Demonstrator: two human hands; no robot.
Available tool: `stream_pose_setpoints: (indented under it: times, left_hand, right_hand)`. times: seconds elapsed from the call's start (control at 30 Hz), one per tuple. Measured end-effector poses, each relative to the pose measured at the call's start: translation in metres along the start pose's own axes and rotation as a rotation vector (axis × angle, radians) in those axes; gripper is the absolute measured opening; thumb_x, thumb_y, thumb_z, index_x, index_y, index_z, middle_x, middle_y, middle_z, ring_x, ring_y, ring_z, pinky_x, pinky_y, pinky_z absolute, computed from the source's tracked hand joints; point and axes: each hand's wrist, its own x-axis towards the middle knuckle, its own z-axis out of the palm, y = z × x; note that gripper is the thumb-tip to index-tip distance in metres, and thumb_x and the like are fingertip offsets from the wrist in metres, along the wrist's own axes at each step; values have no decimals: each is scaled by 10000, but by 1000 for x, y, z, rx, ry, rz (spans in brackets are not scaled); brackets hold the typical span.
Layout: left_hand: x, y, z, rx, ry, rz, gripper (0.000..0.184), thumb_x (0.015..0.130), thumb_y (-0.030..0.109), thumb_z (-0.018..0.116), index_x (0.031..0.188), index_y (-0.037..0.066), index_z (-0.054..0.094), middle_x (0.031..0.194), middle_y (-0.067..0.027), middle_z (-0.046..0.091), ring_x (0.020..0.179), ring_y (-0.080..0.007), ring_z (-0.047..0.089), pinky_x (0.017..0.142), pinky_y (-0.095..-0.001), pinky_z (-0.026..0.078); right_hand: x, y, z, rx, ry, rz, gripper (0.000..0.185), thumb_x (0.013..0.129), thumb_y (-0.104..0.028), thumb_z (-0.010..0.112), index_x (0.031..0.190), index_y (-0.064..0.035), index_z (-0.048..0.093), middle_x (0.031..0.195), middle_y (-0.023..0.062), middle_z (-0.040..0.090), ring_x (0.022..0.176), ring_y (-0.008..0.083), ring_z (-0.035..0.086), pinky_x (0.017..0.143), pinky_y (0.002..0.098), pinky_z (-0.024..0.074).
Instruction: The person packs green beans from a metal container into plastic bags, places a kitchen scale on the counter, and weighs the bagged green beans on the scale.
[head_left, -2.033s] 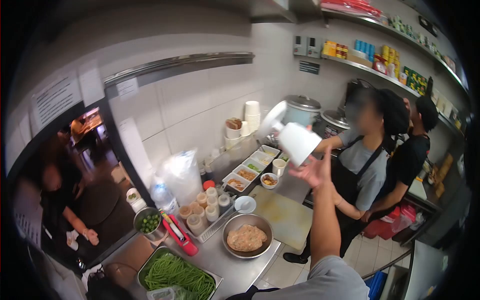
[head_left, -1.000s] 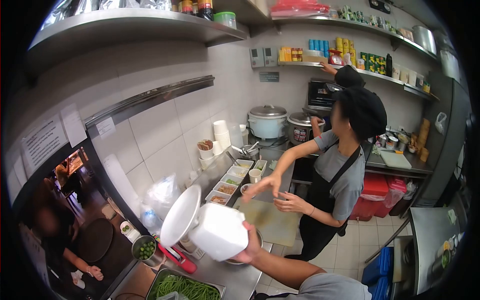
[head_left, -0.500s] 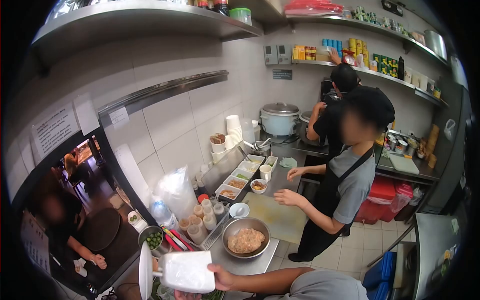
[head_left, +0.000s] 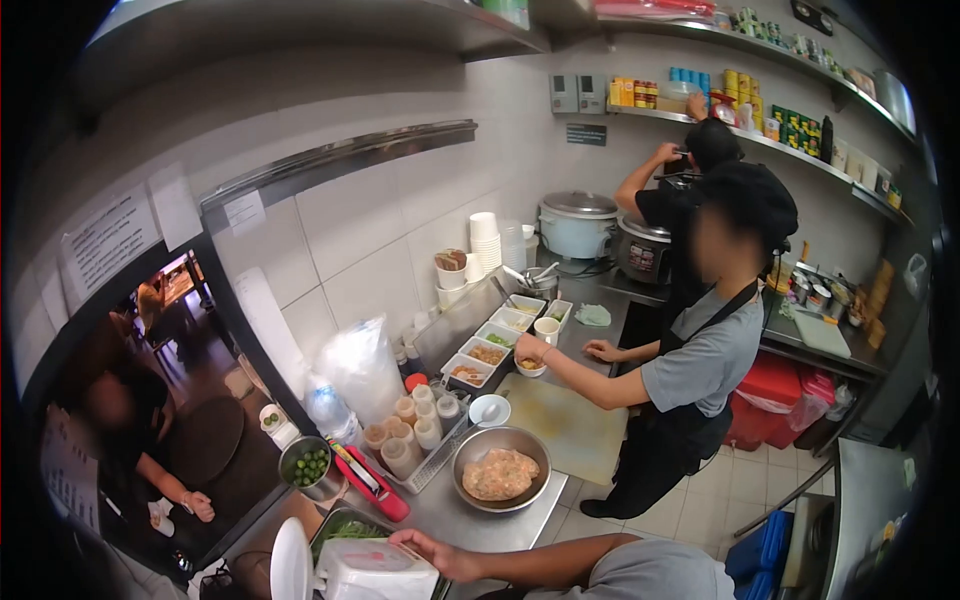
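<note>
My right hand (head_left: 447, 558) is at the bottom centre, its fingers along the upper edge of a white boxy device (head_left: 375, 568), which it holds. A round white plate (head_left: 292, 560) stands on edge at the device's left side. Behind the device, a metal tray of green beans (head_left: 345, 528) is partly hidden. A steel bowl (head_left: 543, 483) with a pinkish minced mixture (head_left: 500, 474) sits above my right hand. My left hand does not show.
A co-worker (head_left: 715, 330) reaches over a small bowl beside the cutting board (head_left: 575, 430); another person (head_left: 690, 170) reaches to the shelf. Sauce bottles (head_left: 400, 440), a red tool (head_left: 372, 487) and a pot of green fruits (head_left: 310, 468) line the left. Someone stands beyond the opening.
The white device has come down from the raised position near the co-worker to the bottom of the view, over the beans. The co-worker's hand has moved to the small bowl.
</note>
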Motion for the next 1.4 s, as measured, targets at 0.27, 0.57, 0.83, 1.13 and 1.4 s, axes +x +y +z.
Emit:
stream_pose_setpoints:
  times: [0.27, 0.57, 0.83, 1.13, 1.4]
  left_hand:
    - [38, 17, 9, 176, -378, -64, 814, 534, 233, 892, 1196, -49, 510, 1130, -105, 587, 1044, -211, 563, 907, -343, 446]
    - [89, -16, 49, 314, -558, -38, 634, 751, 153, 757, 1288, -12, 463, 1311, -132, 450, 1241, -234, 410, 1028, -341, 336]
    - [134, -59, 92, 433, -538, -130, 435, 835, 116, 557, 1239, -36, 501, 1226, -150, 552, 1139, -232, 509, 966, -334, 380]
    - [152, -112, 96, 421, -246, -152, 394, 874, 132, 503, 1224, -48, 525, 1226, -175, 585, 1137, -257, 544, 953, -316, 390]
    - [174, -143, 80, 361, -263, -319, 330, 893, 124, 483, 1165, -37, 575, 1147, -159, 622, 1101, -241, 564, 935, -328, 418]
  right_hand:
    - [-38, -26, -18, 455, 85, 585, 681, 845, -261, 691, 1361, -128, 268, 1250, 77, 509, 1131, 196, 537, 935, 389, 470]
    - [-63, -9, -42, 584, 443, 330, 645, 816, -119, 705, 1315, -137, 297, 1241, 62, 489, 1128, 210, 526, 944, 400, 466]
    - [-46, -6, -70, 75, 770, 44, 771, 737, 25, 723, 1324, -27, 227, 1208, 127, 482, 1084, 186, 520, 961, 347, 435]
    - [-47, 20, -87, -92, 830, 86, 748, 754, -18, 725, 1319, -20, 235, 1223, 145, 474, 1113, 198, 511, 958, 343, 437]
    - [-40, 27, -98, -110, 787, 86, 749, 778, -58, 714, 1340, -12, 220, 1232, 156, 463, 1104, 201, 514, 940, 337, 445]
